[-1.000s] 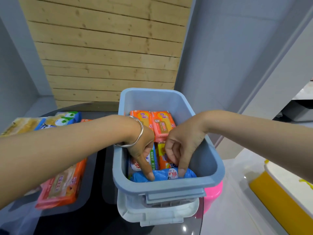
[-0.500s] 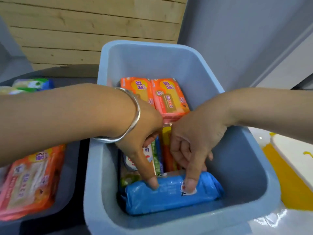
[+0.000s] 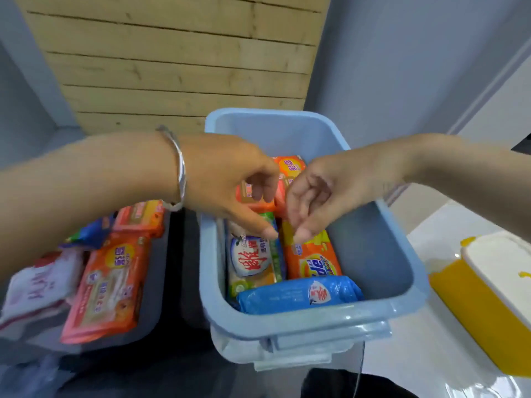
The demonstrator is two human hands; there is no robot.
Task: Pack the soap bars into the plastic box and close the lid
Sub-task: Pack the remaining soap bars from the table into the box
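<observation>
A light blue plastic box (image 3: 413, 285) stands in the middle, its lid off. Inside lie several wrapped soap bars: a blue one (image 3: 298, 294) across the near end, a white and green one (image 3: 253, 259), an orange one (image 3: 311, 259), and two orange ones (image 3: 290, 168) at the far end. My left hand (image 3: 227, 182), a silver bangle on its wrist, hovers over the box with fingers apart and holds nothing. My right hand (image 3: 313, 193) hovers beside it, fingers loosely curled and empty. Both are lifted clear of the blue bar.
To the left, a grey tray (image 3: 152, 282) holds more soap packs: orange ones (image 3: 106, 285), a blue one (image 3: 92, 234) and a white packet (image 3: 37, 285). A yellow container with a white lid (image 3: 488, 288) sits at the right. A pale lid-like piece (image 3: 287, 357) lies under the box's near edge.
Both hands have let go of the blue soap bar and risen above the box. The bar stays flat across the near end. The camera has pulled back a little.
</observation>
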